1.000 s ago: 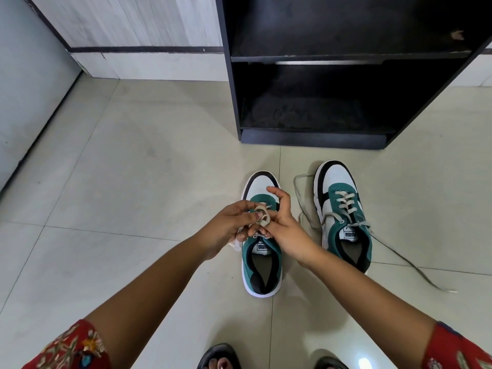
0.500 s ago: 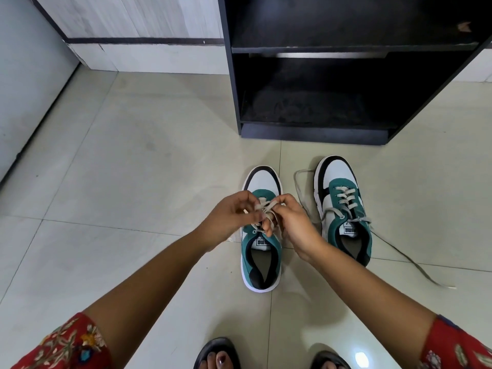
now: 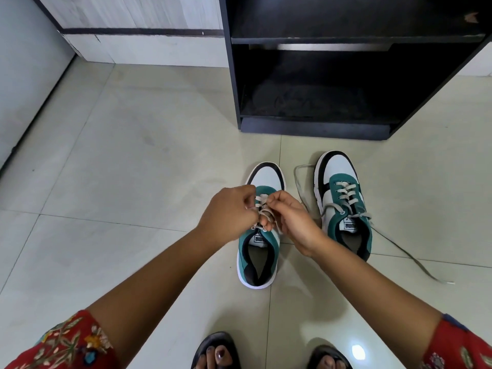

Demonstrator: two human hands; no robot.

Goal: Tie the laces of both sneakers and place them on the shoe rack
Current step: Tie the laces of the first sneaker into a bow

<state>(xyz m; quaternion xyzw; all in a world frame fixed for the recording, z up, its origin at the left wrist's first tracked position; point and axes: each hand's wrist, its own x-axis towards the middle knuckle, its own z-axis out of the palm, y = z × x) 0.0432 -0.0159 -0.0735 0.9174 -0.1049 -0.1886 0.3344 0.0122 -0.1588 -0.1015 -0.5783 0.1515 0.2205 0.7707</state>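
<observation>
Two green, white and black sneakers stand side by side on the tiled floor, toes toward the rack. Over the left sneaker [image 3: 259, 258], my left hand [image 3: 229, 211] and my right hand [image 3: 291, 218] each pinch part of its grey laces [image 3: 262, 206], which are bunched between my fingertips above the tongue. The right sneaker [image 3: 343, 201] stands apart from my hands with its laces loose; one end trails across the floor to the right [image 3: 415, 262], the other loops to its left. A black shoe rack [image 3: 314, 127] with bare shelves stands just beyond the sneakers.
My two feet in dark sandals [image 3: 217, 351] show at the bottom edge. A pale wall with a dark stripe [image 3: 138, 31] runs behind the rack at the left. Bare floor tiles [image 3: 119, 169] spread to the left.
My hands have drawn slightly apart and lifted the left sneaker's laces. The camera has tipped a little, so the shoes sit higher in view. The right sneaker has not moved.
</observation>
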